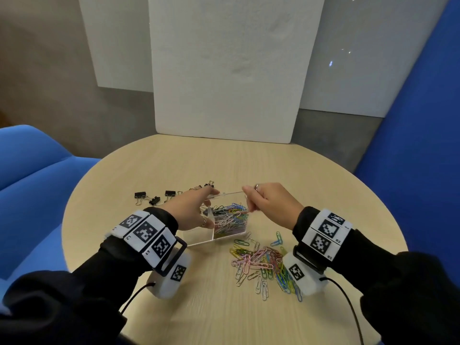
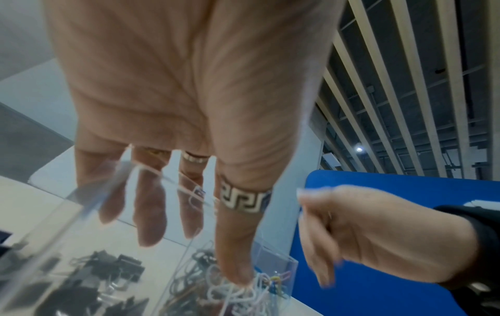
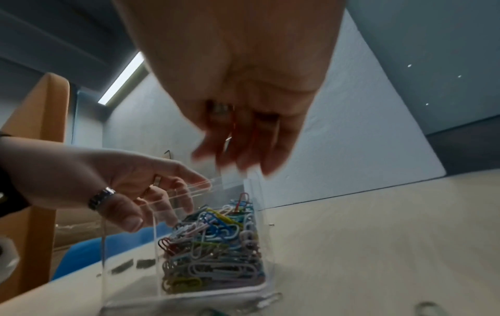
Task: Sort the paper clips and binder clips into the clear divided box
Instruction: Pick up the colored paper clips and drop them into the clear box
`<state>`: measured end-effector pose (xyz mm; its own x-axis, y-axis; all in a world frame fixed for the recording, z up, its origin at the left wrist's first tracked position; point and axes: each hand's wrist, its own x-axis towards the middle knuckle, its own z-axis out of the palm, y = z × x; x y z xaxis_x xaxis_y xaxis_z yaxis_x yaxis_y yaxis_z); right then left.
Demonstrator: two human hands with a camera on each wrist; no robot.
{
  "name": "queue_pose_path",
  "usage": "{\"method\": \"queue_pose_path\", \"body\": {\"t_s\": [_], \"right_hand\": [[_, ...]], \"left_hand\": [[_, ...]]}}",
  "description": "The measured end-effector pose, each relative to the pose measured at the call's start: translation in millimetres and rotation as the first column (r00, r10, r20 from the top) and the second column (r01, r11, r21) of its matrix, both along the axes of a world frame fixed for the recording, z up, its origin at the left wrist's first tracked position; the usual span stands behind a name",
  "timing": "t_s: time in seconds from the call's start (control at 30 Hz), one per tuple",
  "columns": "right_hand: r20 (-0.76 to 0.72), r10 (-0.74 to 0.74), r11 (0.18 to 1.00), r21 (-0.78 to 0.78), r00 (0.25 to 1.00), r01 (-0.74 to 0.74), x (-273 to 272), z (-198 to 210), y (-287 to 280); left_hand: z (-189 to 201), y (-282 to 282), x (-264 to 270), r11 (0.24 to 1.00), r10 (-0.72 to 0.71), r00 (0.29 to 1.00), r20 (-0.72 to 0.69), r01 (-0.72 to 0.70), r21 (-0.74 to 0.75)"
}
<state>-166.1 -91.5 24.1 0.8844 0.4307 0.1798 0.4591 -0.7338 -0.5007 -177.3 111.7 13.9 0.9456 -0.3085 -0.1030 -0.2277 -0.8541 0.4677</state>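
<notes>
Now | left hand point(image 1: 191, 210) holds box point(image 1: 199, 239) | right hand point(image 1: 267, 205) pinches paper clips point(image 3: 234, 126)

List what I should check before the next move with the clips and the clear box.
1. Box steadied: left hand grips the clear box at its left end: ok.
2. Position: right hand is above the boxed paper clips: ok.
3. Load: a red clip shows between the right fingers, blurred. Whether there are more: cannot tell.
4. Room: the boxed clips are heaped close to the rim: cannot tell.
5. Loose paper clips lie on the table: not ok.
6. Binder clips lie on the table, and the left compartment looks empty: not ok.
</notes>
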Motion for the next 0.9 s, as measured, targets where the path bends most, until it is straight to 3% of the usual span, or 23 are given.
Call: {"method": "queue_pose_path", "body": {"t_s": [0.13,0.3,0.37,0.43,0.53,0.63,0.73,0.9], "right_hand": [[-0.211,-0.001,0.923,-0.377,0.977,-0.080,-3.2,-13.2,-10.3],[-0.304,0.017,0.796,-0.572,0.953,-0.197,-8.4,-36.2,-14.7],[-0.323,0.041,0.776,-0.586,0.945,-0.234,-14.8,-34.3,-20.0],[-0.373,0.023,0.816,-0.529,0.927,-0.233,-19.1,-25.7,-29.8],[-0.318,-0.066,0.899,-0.429,0.946,-0.082,-15.8,-16.0,-47.0],[-0.229,-0.216,0.868,-0.491,0.949,0.079,-2.9,-22.3,-60.0],[-0.313,-0.263,0.841,-0.539,0.913,0.057,1.4,-34.7,-59.2],[-0.435,-0.161,0.912,-0.409,0.886,-0.035,-6.5,-42.0,-47.5]], "left_hand": [[0.8,-3.7,1.2,1.000,0.015,1.000,0.013,-0.015,0.016],[1.8,-6.3,1.6,0.999,0.028,1.000,0.011,-0.028,0.017],[1.9,-6.5,2.0,0.999,0.029,1.000,0.010,-0.029,0.021],[2.3,-7.3,2.6,0.999,0.030,1.000,0.009,-0.030,0.025],[3.1,-9.4,3.8,0.999,0.031,1.000,0.005,-0.031,0.032],[3.8,-11.0,4.0,0.999,0.030,1.000,0.006,-0.030,0.038],[4.0,-11.2,3.8,0.999,0.033,0.999,0.004,-0.033,0.036],[3.0,-10.2,4.6,0.999,0.033,0.999,0.005,-0.033,0.037]]}}
